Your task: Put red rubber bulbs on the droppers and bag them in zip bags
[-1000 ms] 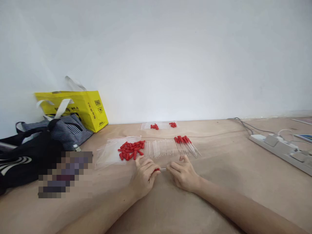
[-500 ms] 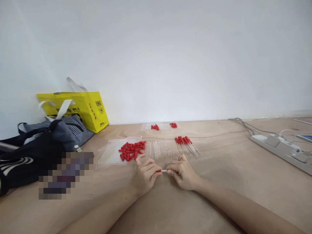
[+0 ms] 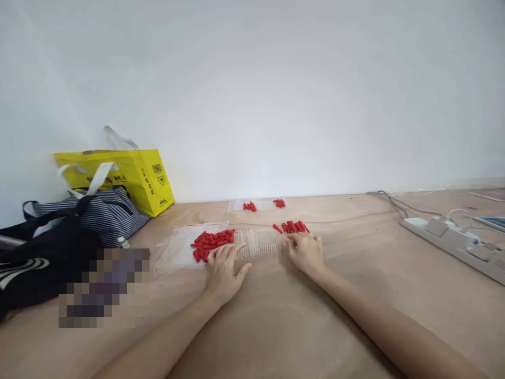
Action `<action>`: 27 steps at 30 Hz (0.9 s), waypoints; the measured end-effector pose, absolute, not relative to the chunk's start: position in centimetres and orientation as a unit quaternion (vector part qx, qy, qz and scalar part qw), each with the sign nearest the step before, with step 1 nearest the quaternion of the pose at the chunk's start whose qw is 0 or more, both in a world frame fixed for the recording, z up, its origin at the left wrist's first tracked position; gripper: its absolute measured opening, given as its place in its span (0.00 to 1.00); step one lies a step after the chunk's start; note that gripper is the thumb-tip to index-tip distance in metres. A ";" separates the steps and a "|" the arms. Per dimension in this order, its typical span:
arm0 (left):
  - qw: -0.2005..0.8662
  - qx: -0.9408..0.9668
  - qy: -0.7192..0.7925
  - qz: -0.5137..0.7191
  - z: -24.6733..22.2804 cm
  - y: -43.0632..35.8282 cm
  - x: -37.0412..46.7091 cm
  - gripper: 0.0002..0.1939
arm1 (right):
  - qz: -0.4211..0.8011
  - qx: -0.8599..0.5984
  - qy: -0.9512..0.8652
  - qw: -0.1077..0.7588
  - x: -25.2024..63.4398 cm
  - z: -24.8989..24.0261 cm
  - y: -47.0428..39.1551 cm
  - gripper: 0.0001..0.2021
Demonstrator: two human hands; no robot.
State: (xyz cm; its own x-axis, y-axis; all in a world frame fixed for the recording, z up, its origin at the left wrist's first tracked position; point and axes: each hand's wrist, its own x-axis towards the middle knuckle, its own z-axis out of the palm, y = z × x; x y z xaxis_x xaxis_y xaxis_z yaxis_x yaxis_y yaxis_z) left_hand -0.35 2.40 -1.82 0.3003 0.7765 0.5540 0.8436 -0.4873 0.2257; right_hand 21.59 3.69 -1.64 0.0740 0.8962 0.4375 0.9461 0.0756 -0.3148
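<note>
My left hand lies flat with fingers apart, its fingertips at the near edge of a pile of loose red caps on a clear plastic bag. A row of clear thin tubes lies to the right of the caps. My right hand is over the near ends of a bunch of red-capped tubes. It pinches one capped tube whose red cap sticks out to the left of the bunch.
The wooden table runs to a white wall. Another bag with a few red caps lies further back. A yellow bag, a striped bag and a black bag crowd the left. A power strip with cables lies on the right.
Both hands were together, joining a red cap and a tube. They have parted: the left went to the loose caps, the right carried the capped tube to the bunch.
</note>
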 end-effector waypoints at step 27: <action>0.046 -0.821 -0.499 -0.274 -1.9 2.2 -0.3 0.07 | -0.064 -0.742 -0.638 0.197 19.2 -1.7 7.2 0.14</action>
